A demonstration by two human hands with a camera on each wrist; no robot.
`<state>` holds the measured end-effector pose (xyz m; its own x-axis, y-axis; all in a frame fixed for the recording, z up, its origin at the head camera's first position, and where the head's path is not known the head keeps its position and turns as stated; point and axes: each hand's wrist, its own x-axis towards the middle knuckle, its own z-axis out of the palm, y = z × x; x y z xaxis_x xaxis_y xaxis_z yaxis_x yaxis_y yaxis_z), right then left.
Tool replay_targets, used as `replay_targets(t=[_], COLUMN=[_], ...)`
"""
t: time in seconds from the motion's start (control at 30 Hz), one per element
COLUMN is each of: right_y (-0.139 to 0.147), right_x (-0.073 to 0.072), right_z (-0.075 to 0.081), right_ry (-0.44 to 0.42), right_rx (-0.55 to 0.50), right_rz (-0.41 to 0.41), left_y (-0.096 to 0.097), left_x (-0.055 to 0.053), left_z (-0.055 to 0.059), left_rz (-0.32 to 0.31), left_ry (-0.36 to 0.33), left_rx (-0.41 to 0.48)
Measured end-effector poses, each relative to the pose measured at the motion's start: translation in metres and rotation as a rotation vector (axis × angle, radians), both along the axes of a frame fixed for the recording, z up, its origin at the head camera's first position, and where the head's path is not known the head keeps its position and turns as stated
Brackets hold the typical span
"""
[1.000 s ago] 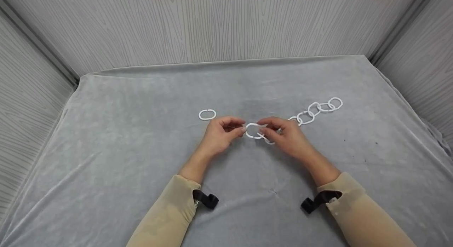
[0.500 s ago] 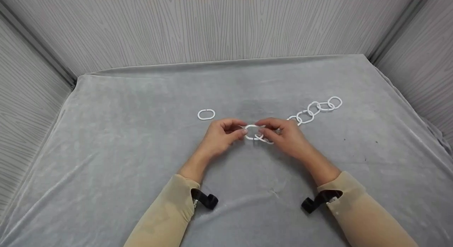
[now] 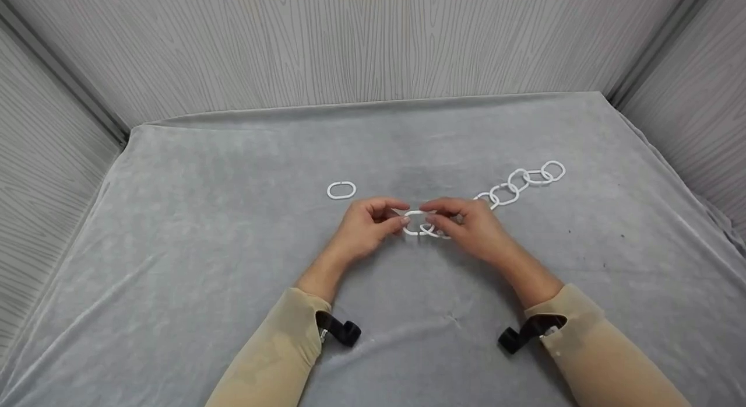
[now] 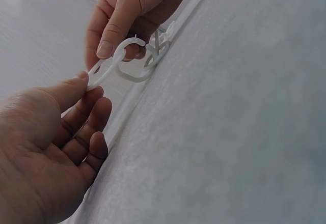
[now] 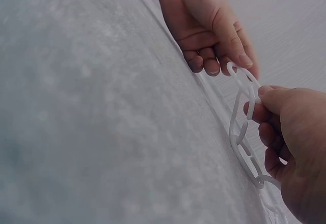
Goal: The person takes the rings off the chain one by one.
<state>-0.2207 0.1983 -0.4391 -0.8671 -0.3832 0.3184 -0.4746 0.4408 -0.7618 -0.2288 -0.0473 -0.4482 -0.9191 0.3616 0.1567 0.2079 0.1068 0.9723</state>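
Between both hands is a white oval plastic link (image 3: pixel 410 232) with a small gap in its side. My left hand (image 3: pixel 373 223) pinches its left end between thumb and fingers. At its other end, my right hand (image 3: pixel 466 223) pinches it with thumb and index finger. A second white link (image 4: pixel 133 78) passes through it and hangs below the right fingers. From there the white chain (image 3: pixel 512 188) runs behind the right hand and lies across the cloth toward the back right. The right hand hides part of it in the head view.
A loose white link (image 3: pixel 341 197) lies on the grey cloth (image 3: pixel 204 249) just beyond the left hand. Wood-patterned panels (image 3: pixel 361 45) stand behind the table and at both sides. Small dark specks dot the cloth at right.
The held link has come slightly nearer in the head view, and both hands have drawn a little closer together. The second link has shifted slightly left. The loose link stays put.
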Motion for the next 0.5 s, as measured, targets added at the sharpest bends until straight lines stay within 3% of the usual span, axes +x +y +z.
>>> replay_targets(t=[0.23, 0.5], right_y=[0.0002, 0.0007], right_x=[0.0011, -0.0008], right_z=[-0.0018, -0.0025], right_ry=[-0.002, 0.009], right_rx=[0.018, -0.001], right_rz=[-0.008, -0.043], left_y=[-0.0008, -0.0034], left_x=[-0.0002, -0.0021], left_z=[-0.0029, -0.0044], left_rz=[-0.011, 0.029], left_ry=[0.018, 0.059], left_rx=[-0.031, -0.062])
